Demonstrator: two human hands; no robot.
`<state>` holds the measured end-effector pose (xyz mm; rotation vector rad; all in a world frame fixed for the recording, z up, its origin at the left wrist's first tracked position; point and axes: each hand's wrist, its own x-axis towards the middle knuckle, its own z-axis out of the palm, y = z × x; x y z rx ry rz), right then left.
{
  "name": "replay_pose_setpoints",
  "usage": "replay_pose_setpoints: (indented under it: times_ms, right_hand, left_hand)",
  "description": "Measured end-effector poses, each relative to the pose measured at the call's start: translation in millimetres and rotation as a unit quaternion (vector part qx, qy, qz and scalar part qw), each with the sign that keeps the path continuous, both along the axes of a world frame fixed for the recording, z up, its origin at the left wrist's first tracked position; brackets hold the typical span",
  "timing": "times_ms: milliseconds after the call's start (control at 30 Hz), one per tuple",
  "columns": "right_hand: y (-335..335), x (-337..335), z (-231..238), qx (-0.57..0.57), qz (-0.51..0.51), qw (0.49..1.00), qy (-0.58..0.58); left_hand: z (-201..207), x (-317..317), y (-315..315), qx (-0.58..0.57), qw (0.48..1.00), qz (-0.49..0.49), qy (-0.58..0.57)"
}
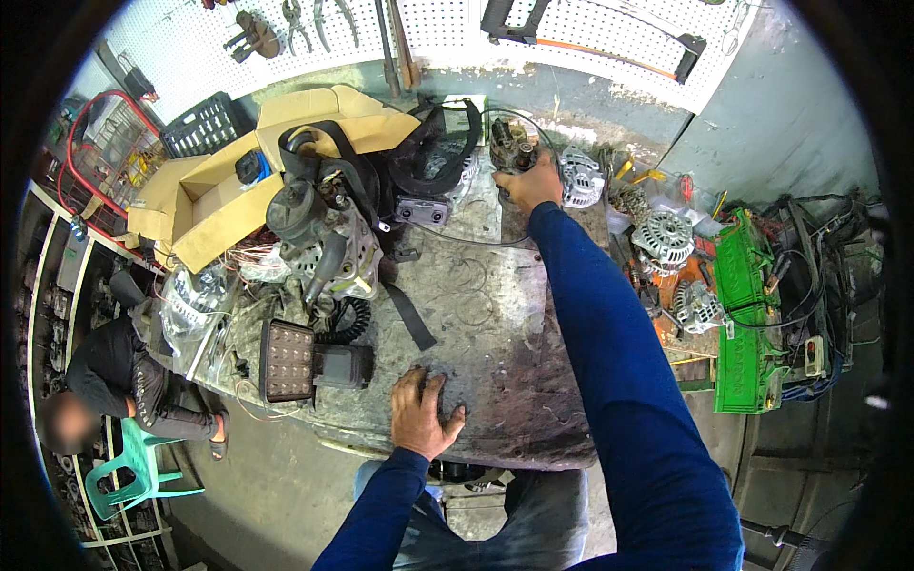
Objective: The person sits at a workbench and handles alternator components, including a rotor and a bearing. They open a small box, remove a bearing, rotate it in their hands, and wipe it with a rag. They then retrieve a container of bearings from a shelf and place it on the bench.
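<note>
A flat black strap (409, 316) lies on the worn, grey-brown counter (505, 409); nearer the person than the strap, the bare left hand (422, 414) rests palm down, its fingers loosely spread and holding nothing, perhaps to steady the body while the other arm stretches out; beyond the strap and to its right, the bare right hand (535, 184), at the end of a blue sleeve (609, 343), is at the near side of a grimy, brown-and-grey, blocky metal part (512, 141); some of its fingers are hidden, so I cannot tell how tightly it grips, though the near side is likely the easiest to reach; farther right of the strap, a silvery, slotted metal housing (581, 178) sits just beside that part; to the strap's left, a bulky grey metal assembly with a black hose (357, 257) seems to stand by its own weight; nearer and farther left, a square, black-framed lamp (288, 360) faces upward; beyond the assembly, left of the strap, an open brown cardboard box (214, 211) has its flaps spread, probably for easy access.
</note>
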<state>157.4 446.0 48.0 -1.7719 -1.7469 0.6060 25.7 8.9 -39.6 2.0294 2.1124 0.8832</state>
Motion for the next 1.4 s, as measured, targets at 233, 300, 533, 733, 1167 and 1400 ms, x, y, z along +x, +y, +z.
replay_pose_setpoints:
  times_ms: [233, 300, 533, 733, 1167, 1400]
  right_hand:
    - [-35.2, 31.6, -15.5, 0.1, -0.018, 0.978, 0.183]
    - [-79.1, 59.2, -10.2, 0.071, 0.041, 0.947, 0.312]
    - [-292.7, 137.4, 25.6, 0.149, 0.063, 0.972, 0.169]
    - [-403.7, 146.4, 38.7, -0.01, 0.08, 0.988, 0.132]
    - [-427.9, 129.2, 13.1, -0.024, 0.185, 0.979, 0.077]
    - [-313.4, 192.3, 65.4, 0.013, 0.209, 0.975, 0.069]
  left_hand:
    - [5.3, -1.1, 0.8, -0.015, 1.0, 0.001, 0.024]
    - [7.1, -0.5, 0.4, -0.011, 0.999, 0.0, 0.031]
    - [2.2, 3.4, -0.1, -0.067, 0.997, 0.03, 0.041]
    - [-4.3, 3.9, -2.8, 0.0, 0.999, 0.031, 0.033]
    - [1.4, 8.3, 29.0, -0.048, 0.998, 0.001, 0.031]
    - [-2.3, 15.0, 56.4, -0.074, 0.994, 0.026, 0.081]
